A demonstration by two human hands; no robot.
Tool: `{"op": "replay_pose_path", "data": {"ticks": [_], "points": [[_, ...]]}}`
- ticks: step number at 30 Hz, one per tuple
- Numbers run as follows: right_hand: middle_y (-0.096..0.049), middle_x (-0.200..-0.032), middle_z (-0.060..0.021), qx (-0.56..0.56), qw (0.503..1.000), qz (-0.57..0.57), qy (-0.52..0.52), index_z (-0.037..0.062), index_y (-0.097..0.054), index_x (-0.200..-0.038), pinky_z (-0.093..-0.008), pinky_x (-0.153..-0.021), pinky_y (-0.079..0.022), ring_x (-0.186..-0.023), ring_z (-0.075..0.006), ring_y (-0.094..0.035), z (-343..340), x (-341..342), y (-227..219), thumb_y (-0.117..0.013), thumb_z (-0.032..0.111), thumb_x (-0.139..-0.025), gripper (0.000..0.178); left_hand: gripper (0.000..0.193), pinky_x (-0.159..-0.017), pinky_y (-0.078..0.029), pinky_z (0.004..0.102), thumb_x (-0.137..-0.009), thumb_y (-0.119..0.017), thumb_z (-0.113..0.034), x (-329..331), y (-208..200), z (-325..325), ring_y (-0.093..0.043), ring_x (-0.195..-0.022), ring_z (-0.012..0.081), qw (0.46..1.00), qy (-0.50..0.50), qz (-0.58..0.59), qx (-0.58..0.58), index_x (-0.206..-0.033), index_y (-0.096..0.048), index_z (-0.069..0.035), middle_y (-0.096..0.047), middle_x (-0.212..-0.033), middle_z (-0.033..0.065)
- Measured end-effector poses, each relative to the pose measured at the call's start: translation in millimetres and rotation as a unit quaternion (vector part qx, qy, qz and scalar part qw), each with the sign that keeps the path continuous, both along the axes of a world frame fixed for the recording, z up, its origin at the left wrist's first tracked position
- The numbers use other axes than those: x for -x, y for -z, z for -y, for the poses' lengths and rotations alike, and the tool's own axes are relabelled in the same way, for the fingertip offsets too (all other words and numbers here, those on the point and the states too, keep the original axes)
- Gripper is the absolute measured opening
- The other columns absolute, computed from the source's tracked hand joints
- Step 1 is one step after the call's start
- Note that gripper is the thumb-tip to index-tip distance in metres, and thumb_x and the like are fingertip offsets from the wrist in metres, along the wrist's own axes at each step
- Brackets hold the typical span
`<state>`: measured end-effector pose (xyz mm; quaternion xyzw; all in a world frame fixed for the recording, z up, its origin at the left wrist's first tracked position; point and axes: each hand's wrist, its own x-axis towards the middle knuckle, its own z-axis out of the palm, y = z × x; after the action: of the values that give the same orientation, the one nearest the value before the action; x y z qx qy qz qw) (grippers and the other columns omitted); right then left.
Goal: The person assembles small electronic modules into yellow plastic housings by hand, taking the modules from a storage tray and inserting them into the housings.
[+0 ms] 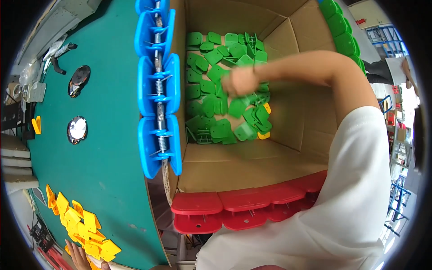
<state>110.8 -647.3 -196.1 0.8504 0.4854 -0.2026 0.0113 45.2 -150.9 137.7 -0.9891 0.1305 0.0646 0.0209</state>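
Note:
My right hand (242, 82) reaches deep into a cardboard box, over a spread of green plastic clips (220, 128). It is smeared by motion, so its fingers and anything in them cannot be made out. A few yellow clips (266, 108) lie among the green ones along the right side of the box floor. At the lower left, my left hand (77, 255) lies with fingers stretched out against a heap of yellow clips (77, 220) on the green table. Part of that hand is cut off by the picture's edge.
Blue clips (158, 85) grip the box's left wall, red clips (245, 202) its near wall and green clips (344, 33) its right wall. Two small round devices (78, 129) and a lone yellow clip (37, 125) lie on the table (108, 189). A person (389, 71) stands at far right.

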Motion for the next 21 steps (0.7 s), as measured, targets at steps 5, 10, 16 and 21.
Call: {"op": "replay_pose_path", "data": {"ticks": [5, 10, 16, 21], "points": [[-0.06, -0.1, -0.0089, 0.329, 0.938, 0.004, 0.107, 0.0126, -0.068, -0.075, -0.0382, -0.067, -0.051, -0.1, -0.0229, -0.053, 31.9, -56.4, -49.7, -0.065, 0.023, -0.065, 0.014, 0.057, -0.098, -0.036, 0.0408, -0.091, -0.051, -0.026, -4.0, 4.5, -6.8, -0.04, -0.121, 0.0337, 0.999, -0.025, -0.013, 0.039, -0.135, -0.029, 0.001, -0.03, -0.139, 0.0177], [-0.046, -0.13, -0.004, 0.558, 0.718, -0.407, 0.083, 0.0185, -0.049, -0.123, -0.037, -0.097, -0.033, -0.116, -0.0219, -0.043, -36.1, 18.8, -51.7, -0.062, 0.057, -0.071, 0.066, 0.057, -0.098, -0.036, 0.0413, -0.091, -0.051, -0.028, -0.9, 4.8, -1.3, -0.04, -0.121, 0.0335, 0.991, -0.059, -0.038, 0.117, -0.136, -0.029, 0.0, -0.03, -0.139, 0.018], [-0.06, -0.101, -0.0118, 0.354, 0.9, -0.148, 0.205, 0.0077, -0.053, -0.11, -0.0403, -0.061, -0.049, -0.098, -0.024, -0.055, -15.1, 98.9, 1.0, -0.058, 0.036, -0.077, 0.044, 0.057, -0.098, -0.035, 0.0406, -0.091, -0.05, -0.03, -6.9, 1.1, 2.0, -0.04, -0.12, 0.0336, 0.997, 0.017, -0.026, -0.076, -0.136, -0.029, -0.001, -0.031, -0.138, 0.0182], [-0.059, -0.087, -0.0134, 0.205, 0.965, -0.012, 0.166, 0.0044, -0.055, -0.095, -0.0388, -0.058, -0.05, -0.086, -0.0287, -0.056, 4.3, 87.3, -7.3, -0.053, 0.018, -0.076, 0.024, 0.056, -0.098, -0.036, 0.04, -0.09, -0.051, -0.026, -6.3, -0.3, 13.9, -0.041, -0.12, 0.0334, 0.988, -0.057, -0.092, 0.109, -0.136, -0.029, -0.001, -0.032, -0.138, 0.0181]]}}
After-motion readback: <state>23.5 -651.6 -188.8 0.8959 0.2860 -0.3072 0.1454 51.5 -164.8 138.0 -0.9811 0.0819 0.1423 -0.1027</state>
